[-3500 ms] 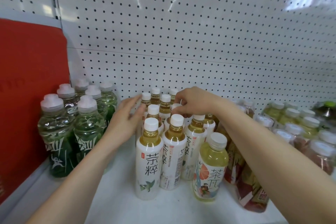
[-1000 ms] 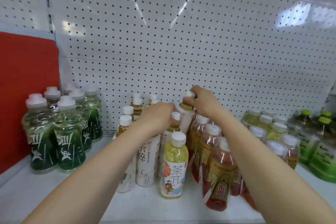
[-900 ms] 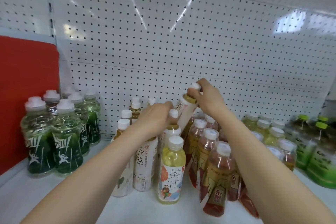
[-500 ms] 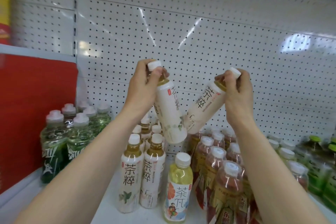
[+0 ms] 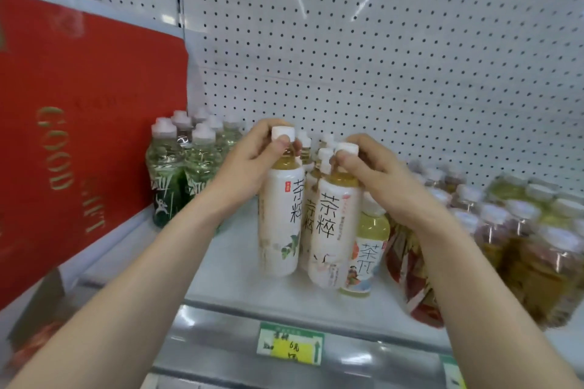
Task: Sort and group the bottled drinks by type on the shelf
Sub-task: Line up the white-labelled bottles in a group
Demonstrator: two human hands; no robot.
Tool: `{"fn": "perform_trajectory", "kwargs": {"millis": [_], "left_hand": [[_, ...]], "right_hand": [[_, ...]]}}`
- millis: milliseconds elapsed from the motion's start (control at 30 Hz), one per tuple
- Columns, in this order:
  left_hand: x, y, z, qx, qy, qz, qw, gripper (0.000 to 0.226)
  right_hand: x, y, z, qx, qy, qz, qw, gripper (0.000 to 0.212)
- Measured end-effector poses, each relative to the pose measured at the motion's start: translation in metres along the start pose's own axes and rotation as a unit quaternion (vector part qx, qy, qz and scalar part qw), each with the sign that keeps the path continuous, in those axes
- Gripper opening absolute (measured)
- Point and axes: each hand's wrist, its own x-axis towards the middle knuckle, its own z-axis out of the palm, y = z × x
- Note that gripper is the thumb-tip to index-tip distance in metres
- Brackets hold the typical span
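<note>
While we grip two white-labelled tea bottles by their necks, both are upright and close together near the front edge of the shelf. Our left hand curls its fingers and thumb round the neck of the left tea bottle, just under the white cap. Our right hand pinches the neck of the right tea bottle the same way. We cannot tell whether their bases touch the shelf. More matching tea bottles stand just behind them. A yellow-labelled bottle stands just beside the right one, with reddish bottles further toward the right end. Green bottles sit at the left rear, against a red box.
</note>
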Motion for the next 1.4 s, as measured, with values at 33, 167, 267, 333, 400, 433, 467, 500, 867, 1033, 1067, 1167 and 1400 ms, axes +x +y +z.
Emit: {"fn": "perform_trajectory", "kwargs": {"millis": [33, 167, 267, 333, 400, 433, 467, 500, 867, 1033, 1067, 1167, 1400], "left_hand": [[-0.006, -0.008, 0.001, 0.018, -0.015, -0.005, 1.000, 0.019], [-0.023, -0.029, 0.005, 0.053, -0.071, 0.004, 0.996, 0.025], [-0.028, -0.035, 0.001, 0.111, -0.085, 0.016, 0.990, 0.027], [-0.030, -0.036, -0.003, 0.110, -0.079, 0.015, 0.991, 0.035], [-0.033, -0.033, -0.007, 0.138, -0.070, 0.016, 0.988, 0.032], [-0.035, -0.031, -0.009, 0.175, -0.067, 0.018, 0.982, 0.031], [-0.037, -0.029, -0.010, 0.224, -0.065, 0.021, 0.972, 0.034], [-0.039, -0.028, -0.011, 0.276, -0.059, 0.024, 0.959, 0.039], [-0.040, -0.027, 0.001, 0.190, -0.035, 0.047, 0.980, 0.041], [-0.046, -0.037, 0.004, 0.165, -0.021, 0.014, 0.986, 0.053], [-0.051, -0.045, 0.003, 0.170, -0.011, -0.016, 0.985, 0.073], [-0.068, -0.064, 0.008, 0.125, -0.016, -0.115, 0.985, 0.112], [-0.078, -0.085, 0.037, -0.048, -0.052, -0.136, 0.988, 0.098]], "right_hand": [[-0.004, 0.005, 0.007, -0.052, -0.027, -0.009, 0.998, 0.012], [-0.011, 0.006, 0.015, -0.157, -0.056, -0.036, 0.985, 0.015], [-0.012, 0.001, 0.006, -0.210, -0.059, -0.030, 0.975, 0.018], [-0.012, -0.003, 0.000, -0.264, -0.066, -0.016, 0.962, 0.027], [-0.012, -0.006, 0.001, -0.283, -0.066, -0.003, 0.957, 0.032], [-0.013, -0.007, 0.004, -0.280, -0.056, 0.006, 0.958, 0.033], [-0.014, -0.008, 0.007, -0.275, -0.040, 0.013, 0.960, 0.034], [-0.014, -0.008, 0.009, -0.271, -0.025, 0.016, 0.962, 0.032], [-0.015, 0.001, 0.011, -0.193, -0.012, -0.002, 0.981, 0.029], [-0.021, 0.005, 0.010, -0.173, 0.026, 0.012, 0.984, 0.026], [-0.022, 0.007, 0.008, -0.171, 0.053, 0.009, 0.984, 0.025], [-0.021, 0.011, -0.004, -0.210, 0.085, 0.039, 0.973, 0.031], [-0.018, 0.015, -0.006, -0.256, -0.051, 0.144, 0.954, 0.043]]}}
